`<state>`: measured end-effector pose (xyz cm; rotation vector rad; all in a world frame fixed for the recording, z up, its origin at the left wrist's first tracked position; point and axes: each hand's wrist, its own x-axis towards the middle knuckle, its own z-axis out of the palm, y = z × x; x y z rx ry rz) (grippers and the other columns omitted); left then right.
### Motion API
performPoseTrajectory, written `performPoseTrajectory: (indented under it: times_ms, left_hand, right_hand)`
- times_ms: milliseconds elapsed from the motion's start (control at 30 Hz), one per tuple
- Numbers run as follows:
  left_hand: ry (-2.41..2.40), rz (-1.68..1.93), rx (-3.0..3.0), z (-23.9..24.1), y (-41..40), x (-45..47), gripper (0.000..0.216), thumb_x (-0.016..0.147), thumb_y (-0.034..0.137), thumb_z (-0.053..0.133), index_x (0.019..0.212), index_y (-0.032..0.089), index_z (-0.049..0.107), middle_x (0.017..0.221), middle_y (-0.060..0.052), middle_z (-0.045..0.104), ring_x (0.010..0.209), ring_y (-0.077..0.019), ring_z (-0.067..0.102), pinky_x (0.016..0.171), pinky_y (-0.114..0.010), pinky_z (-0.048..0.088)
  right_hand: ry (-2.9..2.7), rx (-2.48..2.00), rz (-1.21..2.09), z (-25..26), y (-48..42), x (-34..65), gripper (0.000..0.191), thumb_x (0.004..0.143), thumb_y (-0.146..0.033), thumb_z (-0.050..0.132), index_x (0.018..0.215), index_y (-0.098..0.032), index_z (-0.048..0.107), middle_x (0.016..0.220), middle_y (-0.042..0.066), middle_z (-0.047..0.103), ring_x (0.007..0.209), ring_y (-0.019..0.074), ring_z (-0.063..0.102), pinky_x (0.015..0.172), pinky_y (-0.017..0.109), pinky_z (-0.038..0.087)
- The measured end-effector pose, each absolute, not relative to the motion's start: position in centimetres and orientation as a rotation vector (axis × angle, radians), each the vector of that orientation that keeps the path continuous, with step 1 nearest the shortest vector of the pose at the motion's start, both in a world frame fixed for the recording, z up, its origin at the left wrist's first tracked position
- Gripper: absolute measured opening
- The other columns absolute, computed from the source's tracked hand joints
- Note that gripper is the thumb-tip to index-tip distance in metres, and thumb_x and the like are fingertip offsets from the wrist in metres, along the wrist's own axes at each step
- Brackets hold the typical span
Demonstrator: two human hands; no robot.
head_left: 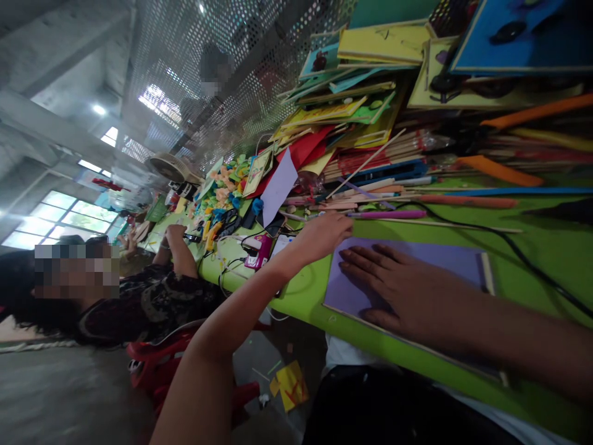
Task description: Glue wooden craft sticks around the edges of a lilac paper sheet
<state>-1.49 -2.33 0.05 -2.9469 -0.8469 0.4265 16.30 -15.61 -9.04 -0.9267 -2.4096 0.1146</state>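
Note:
A purple sheet (445, 256) lies on the green tabletop at the right, with pale wooden strips showing along its right and near edges. My right hand (393, 278) rests flat on this sheet, fingers stretched out and slightly apart. At the sheet's far left corner is my left hand (324, 236), its fingers bent and close together. Whatever those fingers hold, if anything, is hidden. Just beyond the left hand lie thin sticks and a magenta pen-like stick (389, 214).
Stacked coloured cards (384, 43) and bundled sticks fill the back. A black cable (514, 244) crosses the green table (546, 222). Orange-handled tools (500, 170) lie at right. A pink device (258, 252) sits left. Another person (152, 296) works further along.

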Motion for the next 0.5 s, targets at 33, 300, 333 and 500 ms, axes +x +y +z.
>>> performPoseTrajectory:
  times_ms: [33,300,333,500]
  left_hand:
    - [-0.86,0.426,-2.968,0.07,-2.13,-1.53,0.014,0.107,0.021,0.055,0.105,0.015,0.068,0.106,-0.009,0.074,0.108,-0.0238,0.067,0.096,-0.035,0.05]
    - [-0.866,0.391,-3.035,0.04,-1.89,-1.71,0.008,0.104,0.022,0.059,0.102,0.018,0.065,0.106,-0.007,0.073,0.106,-0.0231,0.066,0.093,-0.034,0.049]
    - [-0.862,0.398,-3.024,0.09,-1.99,-1.65,0.009,0.104,0.021,0.058,0.102,0.018,0.065,0.106,-0.008,0.073,0.107,-0.0233,0.066,0.094,-0.034,0.048]
    - [-0.855,0.466,-2.971,0.31,-2.26,-1.18,0.014,0.105,0.021,0.054,0.105,0.016,0.067,0.107,-0.009,0.073,0.108,-0.0249,0.067,0.093,-0.035,0.05]
  right_hand:
    - [-2.413,-0.931,0.119,-8.99,-15.62,16.31,0.08,0.096,-0.057,0.057,0.159,-0.01,0.046,0.161,0.022,0.052,0.145,0.0374,0.052,0.121,0.06,0.037]
    - [-2.413,-0.951,0.148,-8.82,-15.71,16.27,0.078,0.094,-0.053,0.061,0.158,-0.01,0.048,0.163,0.022,0.05,0.147,0.037,0.051,0.122,0.06,0.035]
    - [-2.412,-0.945,0.154,-8.84,-15.7,16.27,0.078,0.094,-0.053,0.061,0.158,-0.01,0.048,0.162,0.023,0.05,0.147,0.0371,0.051,0.122,0.06,0.035]
    - [-2.421,-0.953,0.148,-9.03,-15.6,16.27,0.078,0.093,-0.052,0.062,0.157,-0.009,0.049,0.163,0.022,0.049,0.151,0.0371,0.047,0.123,0.061,0.034]
